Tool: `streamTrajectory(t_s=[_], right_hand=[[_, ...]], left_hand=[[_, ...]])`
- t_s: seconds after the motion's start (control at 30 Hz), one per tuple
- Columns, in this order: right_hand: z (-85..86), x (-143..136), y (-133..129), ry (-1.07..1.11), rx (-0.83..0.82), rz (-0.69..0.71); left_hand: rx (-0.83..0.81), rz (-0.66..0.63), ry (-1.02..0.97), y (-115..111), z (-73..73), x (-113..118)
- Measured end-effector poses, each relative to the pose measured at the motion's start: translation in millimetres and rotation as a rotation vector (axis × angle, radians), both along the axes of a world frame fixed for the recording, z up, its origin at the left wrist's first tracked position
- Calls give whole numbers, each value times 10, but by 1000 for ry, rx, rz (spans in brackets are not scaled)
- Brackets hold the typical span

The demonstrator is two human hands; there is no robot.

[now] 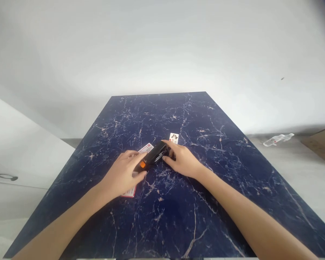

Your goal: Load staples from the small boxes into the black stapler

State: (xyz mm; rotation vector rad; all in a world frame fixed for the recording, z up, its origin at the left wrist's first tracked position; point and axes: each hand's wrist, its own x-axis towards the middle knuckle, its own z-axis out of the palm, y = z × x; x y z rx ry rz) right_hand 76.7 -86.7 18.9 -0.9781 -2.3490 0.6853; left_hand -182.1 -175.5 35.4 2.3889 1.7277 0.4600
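Note:
A black, elongated object with an orange patch, which looks like a stapler (156,153), lies slantwise between my hands over the table's middle. My left hand (126,169) grips its near left end, with thumb and fingers on either side of the orange part. Around the far right end curl the fingers and thumb of my right hand (182,159). A white box with red edges (130,192) is partly hidden beneath my left hand and the stapler. Just beyond my right fingers sits a small white printed packet (174,137), its lower part covered.
The table (162,224) has a dark blue marbled top and meets a white wall (157,47) at its far side. On the floor to the right are a clear plastic bottle (278,139) and a cardboard box (322,144). A white cabinet with a dark handle (2,176) stands at left.

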Motion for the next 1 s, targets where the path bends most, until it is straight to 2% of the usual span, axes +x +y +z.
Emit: streamTrajectory(t_s=[0.2, 0.47, 0.73, 0.9, 1.0], right_hand=[[8, 81, 108, -5, -42, -63], [-3, 8, 70, -2, -59, -133], [41, -20, 35, -11, -87, -183], [27, -68, 16, -8, -57, -249], [23, -65, 24, -3, -61, -233]], left_hand=[[86, 26, -93, 126, -51, -181], [168, 115, -80, 63, -72, -130], [160, 77, -106, 113, -117, -166], [258, 94, -101, 164, -132, -153], [266, 78, -101, 169, -133, -167]])
